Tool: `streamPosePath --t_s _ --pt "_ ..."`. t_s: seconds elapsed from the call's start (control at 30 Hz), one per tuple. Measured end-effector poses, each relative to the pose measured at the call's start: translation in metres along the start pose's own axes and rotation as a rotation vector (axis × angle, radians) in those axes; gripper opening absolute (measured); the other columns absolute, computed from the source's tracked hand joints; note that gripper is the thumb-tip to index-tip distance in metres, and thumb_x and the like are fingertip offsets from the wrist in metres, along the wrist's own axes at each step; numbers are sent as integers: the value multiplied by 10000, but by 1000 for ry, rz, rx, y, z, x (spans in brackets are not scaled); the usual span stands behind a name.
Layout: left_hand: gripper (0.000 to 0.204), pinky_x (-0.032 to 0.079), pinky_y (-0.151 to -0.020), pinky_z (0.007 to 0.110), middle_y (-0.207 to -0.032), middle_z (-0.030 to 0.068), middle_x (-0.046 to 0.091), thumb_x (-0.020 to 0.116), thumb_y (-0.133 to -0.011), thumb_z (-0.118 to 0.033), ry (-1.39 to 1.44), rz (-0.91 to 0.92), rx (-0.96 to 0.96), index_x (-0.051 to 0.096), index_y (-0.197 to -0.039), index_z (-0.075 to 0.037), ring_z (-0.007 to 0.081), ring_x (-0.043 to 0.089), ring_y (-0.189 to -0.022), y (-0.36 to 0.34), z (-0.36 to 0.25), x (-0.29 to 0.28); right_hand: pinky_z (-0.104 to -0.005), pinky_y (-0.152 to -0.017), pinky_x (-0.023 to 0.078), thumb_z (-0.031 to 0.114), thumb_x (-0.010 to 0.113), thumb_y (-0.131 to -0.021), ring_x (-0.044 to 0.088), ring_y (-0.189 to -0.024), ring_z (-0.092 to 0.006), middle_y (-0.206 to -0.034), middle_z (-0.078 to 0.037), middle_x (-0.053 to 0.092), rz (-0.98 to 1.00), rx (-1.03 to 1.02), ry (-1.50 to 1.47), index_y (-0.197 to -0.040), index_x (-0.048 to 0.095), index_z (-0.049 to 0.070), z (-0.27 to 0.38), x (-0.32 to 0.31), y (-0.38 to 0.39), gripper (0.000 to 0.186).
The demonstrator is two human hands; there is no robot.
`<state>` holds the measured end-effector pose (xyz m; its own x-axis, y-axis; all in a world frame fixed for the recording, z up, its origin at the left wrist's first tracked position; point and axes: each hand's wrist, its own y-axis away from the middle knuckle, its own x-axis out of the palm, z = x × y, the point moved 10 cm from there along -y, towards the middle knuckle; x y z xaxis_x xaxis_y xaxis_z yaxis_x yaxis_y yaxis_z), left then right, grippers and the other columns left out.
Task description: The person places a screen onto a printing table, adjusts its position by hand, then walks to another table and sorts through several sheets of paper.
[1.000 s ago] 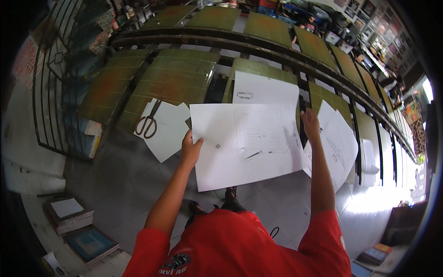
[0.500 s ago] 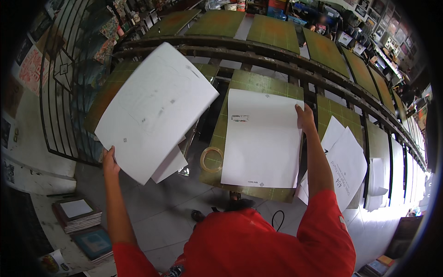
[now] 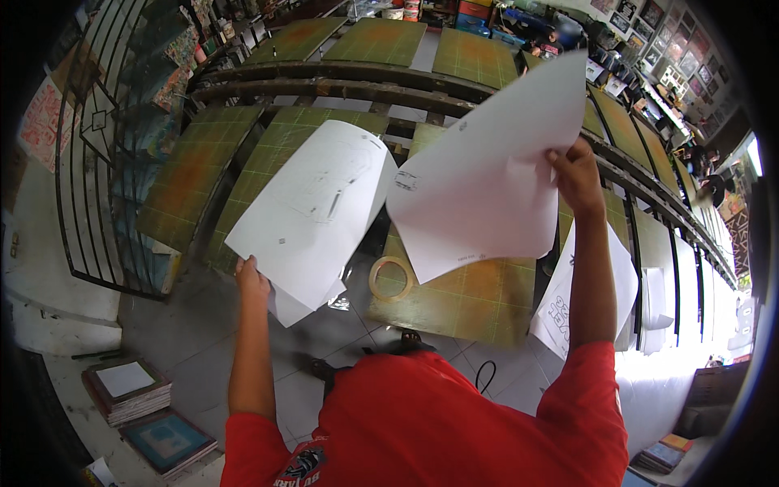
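Observation:
My left hand (image 3: pixel 252 276) is closed on the lower left corner of a white paper sheet (image 3: pixel 296 211) with faint line drawing and small dark marks. It slants over a green board, with another sheet partly showing beneath its lower edge. My right hand (image 3: pixel 578 174) pinches the right edge of a second white sheet (image 3: pixel 487 195), raised and curling above the middle green board (image 3: pixel 479 300). Small registration marks and a smudged dark print show on that sheet. A roll of tan tape (image 3: pixel 375 282) lies at the board's left edge, near the sheet's lower corner.
More paper sheets (image 3: pixel 621 280), one with bold outlined lettering, lie on the board to the right. Dark metal rails (image 3: pixel 341 88) run behind, with further green boards (image 3: pixel 377 40) beyond. Stacked frames (image 3: pixel 130 394) stand on the floor at left. A person (image 3: pixel 552 45) is far back.
My right hand has lifted its sheet off the middle board, baring the green surface. My left hand and its sheet have moved right, with the sheet's top lower. The loose sheets at right show different print.

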<state>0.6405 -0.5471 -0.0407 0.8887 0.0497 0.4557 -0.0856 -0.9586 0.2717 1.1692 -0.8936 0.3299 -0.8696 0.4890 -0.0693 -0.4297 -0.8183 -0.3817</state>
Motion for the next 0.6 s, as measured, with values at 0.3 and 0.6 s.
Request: streamPosePath --t_s 0.3,0.6 --pt "641 319 -1046 384 -1447 256 261 572 -906 -109 -243 220 79 222 -1439 -42 324 321 -1335 53 -54 10 -289 -863 465 113 609 -886 591 -946 -128 -1074 -56 627 -37 46 -60 -1175 566 12 46 140 -90 309" --pt "564 351 -1030 429 -1307 251 454 616 -846 -194 -1067 339 675 398 -1312 37 371 418 -1243 1 -111 88 -416 -884 482 282 510 -932 602 -963 -252 -1081 -122 629 -466 657 -160 -1167 560 19 -242 69 -29 356"
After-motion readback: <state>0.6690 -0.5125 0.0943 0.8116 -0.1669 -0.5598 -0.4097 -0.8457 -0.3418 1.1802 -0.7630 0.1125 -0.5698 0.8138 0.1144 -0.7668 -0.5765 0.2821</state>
